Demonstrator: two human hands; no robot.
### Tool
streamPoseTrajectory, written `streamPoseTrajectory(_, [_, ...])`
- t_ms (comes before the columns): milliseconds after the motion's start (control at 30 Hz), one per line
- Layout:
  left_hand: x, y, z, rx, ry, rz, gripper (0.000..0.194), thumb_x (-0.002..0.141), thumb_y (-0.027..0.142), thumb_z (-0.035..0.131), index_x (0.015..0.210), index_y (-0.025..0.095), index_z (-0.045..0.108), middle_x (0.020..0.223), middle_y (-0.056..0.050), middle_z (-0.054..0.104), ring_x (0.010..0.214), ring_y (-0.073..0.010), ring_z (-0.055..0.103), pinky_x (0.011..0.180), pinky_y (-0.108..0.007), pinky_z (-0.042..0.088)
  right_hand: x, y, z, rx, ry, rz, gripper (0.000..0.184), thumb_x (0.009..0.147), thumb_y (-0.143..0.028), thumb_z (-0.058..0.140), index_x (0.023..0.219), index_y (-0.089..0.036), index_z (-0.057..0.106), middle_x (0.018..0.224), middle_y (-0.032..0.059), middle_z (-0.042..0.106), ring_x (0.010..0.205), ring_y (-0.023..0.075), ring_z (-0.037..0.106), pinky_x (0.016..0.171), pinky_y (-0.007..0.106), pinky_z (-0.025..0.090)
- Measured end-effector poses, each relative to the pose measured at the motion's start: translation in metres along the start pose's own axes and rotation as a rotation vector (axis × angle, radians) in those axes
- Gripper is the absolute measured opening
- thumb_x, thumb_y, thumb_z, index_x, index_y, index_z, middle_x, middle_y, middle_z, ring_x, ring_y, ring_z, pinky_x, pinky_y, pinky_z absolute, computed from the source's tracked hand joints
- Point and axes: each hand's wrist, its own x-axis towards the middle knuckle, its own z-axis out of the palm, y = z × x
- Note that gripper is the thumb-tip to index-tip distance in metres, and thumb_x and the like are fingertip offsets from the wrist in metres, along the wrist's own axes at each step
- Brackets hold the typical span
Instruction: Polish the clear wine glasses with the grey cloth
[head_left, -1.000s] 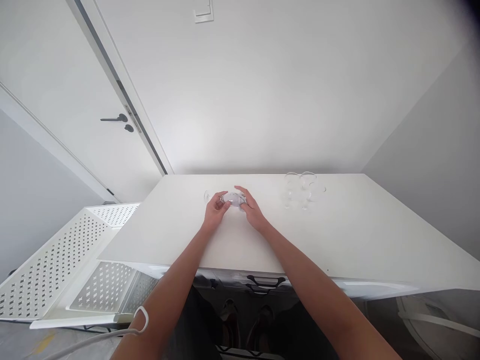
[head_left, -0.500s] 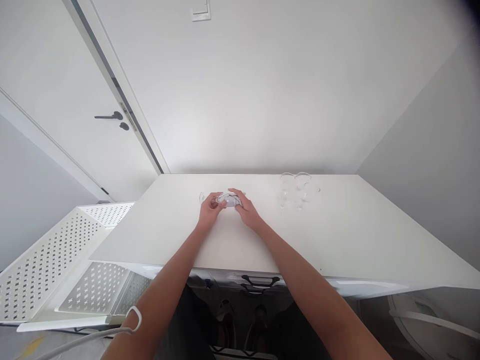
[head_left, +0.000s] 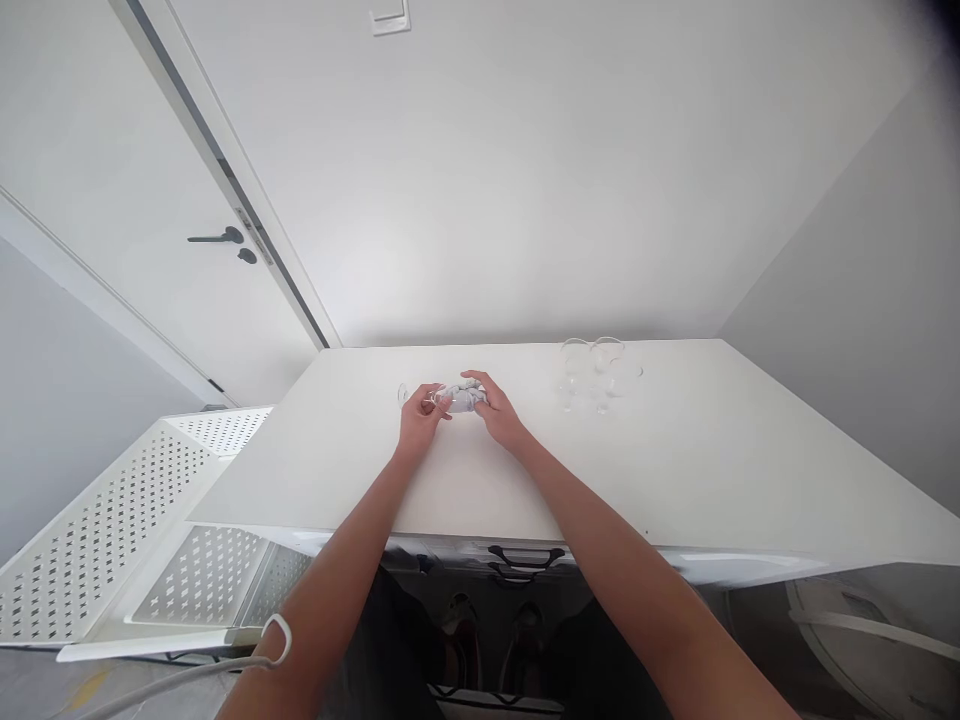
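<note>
A clear stemmed glass [head_left: 441,399] lies sideways between my hands, above the white tabletop [head_left: 315,450]. My left hand [head_left: 422,415] is closed round its stem side, and a thin round glass edge [head_left: 403,395], apparently the foot, shows to the left. A crumpled pale grey cloth [head_left: 466,397] is bunched at the bowl end. My right hand [head_left: 495,408] grips the cloth, with its thumb on the near side and its fingers curved over the far side. How far the cloth reaches into the bowl is hard to make out.
Several clear stemmed glasses [head_left: 592,375] stand close together to the right, near the wall. White perforated baskets [head_left: 105,520] sit lower at the left. A white cable [head_left: 195,675] crosses near my left forearm. Black drawer handles [head_left: 525,557] jut out below the front edge.
My right hand has shifted slightly and turned about the glass, showing more of the cloth. My left hand keeps its hold. The whole view has tilted a little.
</note>
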Motion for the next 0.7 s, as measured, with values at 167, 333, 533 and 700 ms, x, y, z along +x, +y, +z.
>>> streamPoseTrajectory(167, [0.001,0.003,0.000,0.037,-0.086,0.085,0.050,0.084,0.048,0.076,0.127,0.027,0.065,0.108,-0.008,0.071,0.099,-0.0237,0.068,0.092,-0.040,0.054,0.001,0.004,0.009,0.256,-0.029,0.123,0.079,0.074,-0.019,0.057,0.149,-0.039,0.044,0.117,0.0016,0.061,0.108,0.0214,0.058,0.098,0.040,0.047])
streamPoseTrajectory(333, [-0.001,0.005,-0.001,-0.029,-0.067,0.106,0.047,0.078,0.047,0.082,0.118,0.026,0.070,0.112,-0.008,0.071,0.096,-0.0226,0.069,0.083,-0.036,0.058,0.001,0.002,0.005,0.298,-0.117,0.163,0.068,0.076,-0.025,0.066,0.141,-0.037,0.053,0.117,0.0028,0.063,0.105,0.0222,0.060,0.095,0.041,0.050])
streamPoseTrajectory(533, [0.003,-0.002,-0.007,0.069,0.012,-0.042,0.043,0.083,0.059,0.072,0.104,0.021,0.072,0.073,-0.003,0.068,0.062,-0.0186,0.066,0.061,-0.034,0.056,-0.004,0.005,0.008,-0.121,-0.129,-0.038,0.058,0.081,-0.038,0.074,0.136,-0.031,0.057,0.118,0.0056,0.065,0.099,0.0247,0.061,0.091,0.042,0.049])
streamPoseTrajectory(700, [0.001,0.005,-0.005,0.032,-0.203,-0.009,0.055,0.089,0.057,0.067,0.133,0.024,0.064,0.095,-0.006,0.071,0.087,-0.0200,0.069,0.085,-0.040,0.061,-0.006,0.011,0.017,-0.212,-0.122,-0.127,0.048,0.092,-0.037,0.060,0.139,-0.032,0.053,0.120,0.0056,0.067,0.102,0.0252,0.063,0.092,0.044,0.049])
